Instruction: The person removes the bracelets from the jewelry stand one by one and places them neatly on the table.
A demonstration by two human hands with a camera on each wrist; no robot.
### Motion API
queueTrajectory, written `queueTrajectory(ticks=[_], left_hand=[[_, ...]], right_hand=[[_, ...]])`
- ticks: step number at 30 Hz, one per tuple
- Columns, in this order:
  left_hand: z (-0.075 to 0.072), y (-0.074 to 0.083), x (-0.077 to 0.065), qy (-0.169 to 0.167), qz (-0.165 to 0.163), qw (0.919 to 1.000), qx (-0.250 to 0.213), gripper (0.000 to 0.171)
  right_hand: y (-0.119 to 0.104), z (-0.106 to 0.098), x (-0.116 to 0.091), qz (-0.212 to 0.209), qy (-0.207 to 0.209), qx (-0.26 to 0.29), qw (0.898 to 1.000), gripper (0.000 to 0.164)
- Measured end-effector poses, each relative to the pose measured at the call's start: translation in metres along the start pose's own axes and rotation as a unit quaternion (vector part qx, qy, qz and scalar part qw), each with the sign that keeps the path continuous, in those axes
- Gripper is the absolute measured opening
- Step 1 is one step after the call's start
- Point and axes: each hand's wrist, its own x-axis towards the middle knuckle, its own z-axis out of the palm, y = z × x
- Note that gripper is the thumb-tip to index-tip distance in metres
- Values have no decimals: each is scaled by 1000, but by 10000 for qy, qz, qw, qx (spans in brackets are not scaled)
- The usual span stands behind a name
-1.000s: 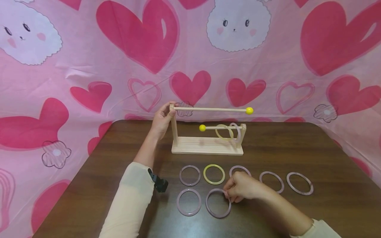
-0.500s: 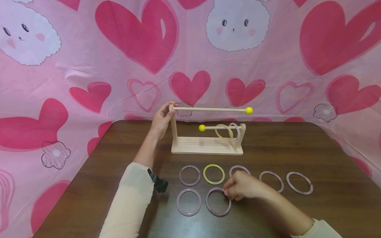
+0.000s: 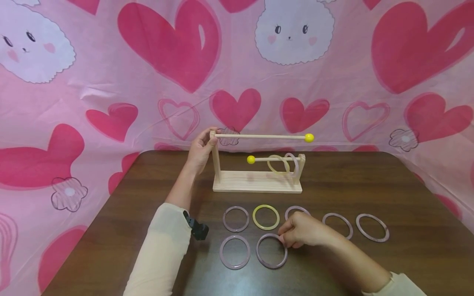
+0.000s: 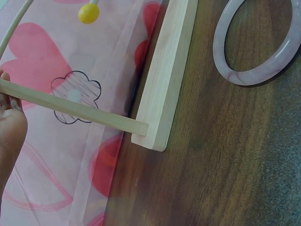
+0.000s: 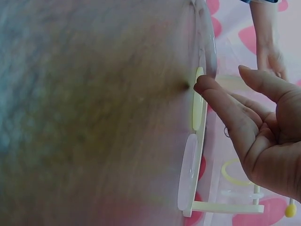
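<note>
With its left end at my left hand (image 3: 201, 150), a wooden two-rod stand (image 3: 255, 181) stands at the back of the table. My left fingers and thumb grip the top of its taller post (image 4: 70, 107). My right hand (image 3: 301, 230) holds the upper right edge of a dark purple bangle (image 3: 272, 266), low over the table front. In the right wrist view that bangle (image 5: 210, 47) is near the thumb and fingertips. A pale yellow bangle (image 3: 272, 166) and a lavender bangle (image 3: 297, 166) hang on the lower rod, near the short post.
A yellow bangle (image 3: 255, 222) and several purple ones lie on the brown table (image 3: 166, 259) in front of the stand, one partly hidden behind my right hand. Yellow balls (image 3: 309, 137) cap both rods. A pink heart-print cloth (image 3: 237, 70) hangs behind the table.
The dark purple bangle, in my right hand, has shifted very slightly away from me. My left hand keeps its place on the post.
</note>
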Motion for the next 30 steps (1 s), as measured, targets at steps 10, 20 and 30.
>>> queueTrajectory(ticks=[10,20,30], left_hand=[[0,-1,0,-66,10,10000,-24,24],[0,-1,1,-31,-75,10000,-10,20],[0,-2,1,15,-45,10000,-77,21]], right_hand=[[-1,-5,-1,-2,-83,93,9999,25],[-6,-9,1,-119,7,412,9991,25],[-12,-24,9,-56,777,950,9924,34]])
